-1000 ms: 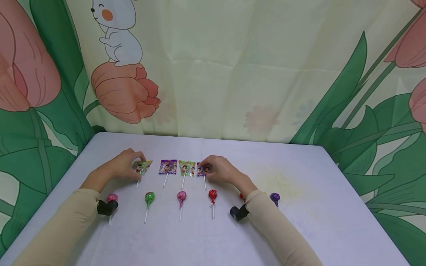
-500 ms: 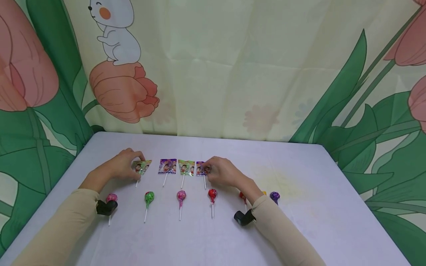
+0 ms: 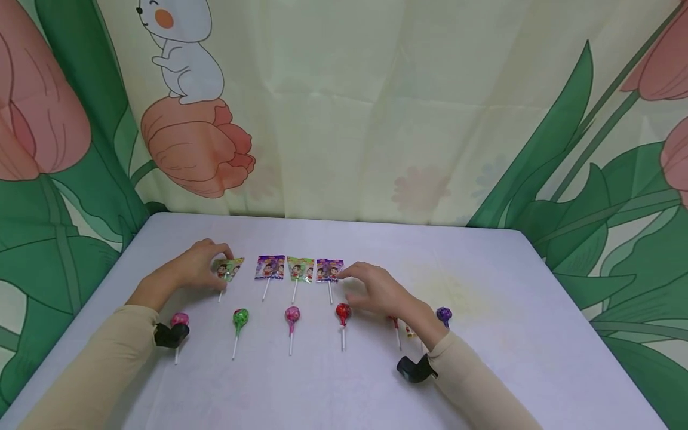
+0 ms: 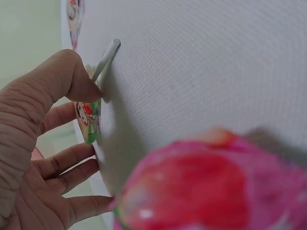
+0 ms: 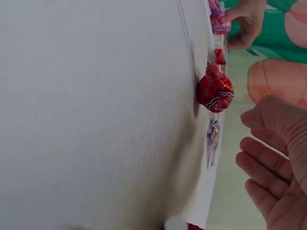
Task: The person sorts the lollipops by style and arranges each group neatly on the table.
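My left hand pinches a flat green-wrapped lollipop at the left of the back row; in the left wrist view its thumb and forefinger lie on the wrapper. To its right lie a purple-wrapped lollipop, a green-wrapped lollipop and a second purple-wrapped one. Just right of that last one hovers my right hand, fingers loosely bent and holding nothing. From the right wrist view, the hand is apart from the round red lollipop.
Round lollipops form a front row on the white tablecloth: pink, green, pink, red and purple. My right forearm partly covers others there. A printed curtain stands behind the table.
My right hand has let go of the right-hand purple-wrapped lollipop and moved right, towards me, its fingers spreading. The left hand stays on the green-wrapped lollipop.
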Demonstrator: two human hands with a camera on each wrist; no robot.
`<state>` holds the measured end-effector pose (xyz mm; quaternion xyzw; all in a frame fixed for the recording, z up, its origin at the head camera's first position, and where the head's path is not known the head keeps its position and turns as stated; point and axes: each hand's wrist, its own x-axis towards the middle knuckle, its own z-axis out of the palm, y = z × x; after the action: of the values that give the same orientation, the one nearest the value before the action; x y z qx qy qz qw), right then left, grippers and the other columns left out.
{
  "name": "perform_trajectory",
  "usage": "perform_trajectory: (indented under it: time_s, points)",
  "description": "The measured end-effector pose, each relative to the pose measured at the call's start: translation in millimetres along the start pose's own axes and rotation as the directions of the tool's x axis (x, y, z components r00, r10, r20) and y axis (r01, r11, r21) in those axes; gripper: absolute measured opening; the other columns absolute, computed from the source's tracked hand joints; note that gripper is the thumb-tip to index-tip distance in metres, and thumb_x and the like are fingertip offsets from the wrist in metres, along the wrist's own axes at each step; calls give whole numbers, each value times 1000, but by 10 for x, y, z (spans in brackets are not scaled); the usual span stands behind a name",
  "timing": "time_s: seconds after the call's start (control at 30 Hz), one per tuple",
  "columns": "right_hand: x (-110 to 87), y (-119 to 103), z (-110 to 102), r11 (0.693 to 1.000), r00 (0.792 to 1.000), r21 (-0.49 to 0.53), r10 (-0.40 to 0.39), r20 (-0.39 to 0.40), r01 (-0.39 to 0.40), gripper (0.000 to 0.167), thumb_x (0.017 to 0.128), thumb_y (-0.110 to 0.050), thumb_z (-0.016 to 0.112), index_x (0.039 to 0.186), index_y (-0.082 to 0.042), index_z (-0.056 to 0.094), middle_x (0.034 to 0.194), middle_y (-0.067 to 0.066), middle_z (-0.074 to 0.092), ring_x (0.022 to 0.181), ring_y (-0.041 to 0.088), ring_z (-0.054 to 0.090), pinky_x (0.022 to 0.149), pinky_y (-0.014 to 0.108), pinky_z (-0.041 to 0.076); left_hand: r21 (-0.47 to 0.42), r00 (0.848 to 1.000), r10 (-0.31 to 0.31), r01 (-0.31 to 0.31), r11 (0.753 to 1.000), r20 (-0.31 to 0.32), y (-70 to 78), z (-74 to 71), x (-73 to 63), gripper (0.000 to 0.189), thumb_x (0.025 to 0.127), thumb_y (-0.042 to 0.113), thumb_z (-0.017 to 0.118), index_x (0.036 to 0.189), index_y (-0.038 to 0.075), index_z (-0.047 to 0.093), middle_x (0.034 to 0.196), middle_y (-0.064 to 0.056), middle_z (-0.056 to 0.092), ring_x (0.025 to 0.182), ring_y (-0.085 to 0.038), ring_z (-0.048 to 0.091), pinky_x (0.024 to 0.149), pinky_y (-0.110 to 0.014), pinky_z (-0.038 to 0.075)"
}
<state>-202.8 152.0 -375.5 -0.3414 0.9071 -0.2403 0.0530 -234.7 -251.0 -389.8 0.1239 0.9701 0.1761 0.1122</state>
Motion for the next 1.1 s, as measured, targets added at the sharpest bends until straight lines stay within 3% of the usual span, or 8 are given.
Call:
perform_trajectory:
  time_s: [0.53, 0.7, 0.93, 1.1]
  points:
    - [-332, -16, -45, 1000, 999, 8, -24, -34, 24, 39, 89, -9, 74, 127, -6, 67, 127, 4, 67, 121, 24, 61, 101, 44, 51, -13, 1000, -21, 22, 1000, 17, 5, -6, 11, 59, 75, 28, 90, 124, 9, 62, 121, -26, 54, 114, -44, 51, 97, -67, 47]
    - [-412, -26, -61, 999, 997, 8, -50, -51, 51, 38, 89, -8, 74, 127, -5, 68, 126, 3, 68, 120, 23, 62, 100, 43, 52, -8, 1000, 3, -3, 1000, 4, -7, -1, -1, 58, 75, 28, 90, 122, 8, 62, 120, -27, 55, 114, -45, 52, 97, -67, 46]
    - [-531, -10, -90, 998, 996, 52, -34, -80, 38, 39, 89, -7, 74, 127, -6, 67, 125, 4, 67, 96, 25, 63, 73, 31, 55, -6, 1000, 23, -23, 1000, -11, -12, -6, -12, 57, 74, 27, 90, 120, 8, 63, 119, -27, 55, 112, -45, 53, 97, -67, 46]
    - [-599, 6, -101, 999, 997, 45, 10, -76, -7, 41, 89, -11, 76, 128, -8, 67, 126, 2, 68, 112, 25, 64, 92, 43, 56, -2, 1000, 23, -23, 1000, -5, -23, -1, 0, 58, 74, 27, 90, 121, 8, 62, 120, -28, 55, 112, -45, 53, 97, -67, 46]
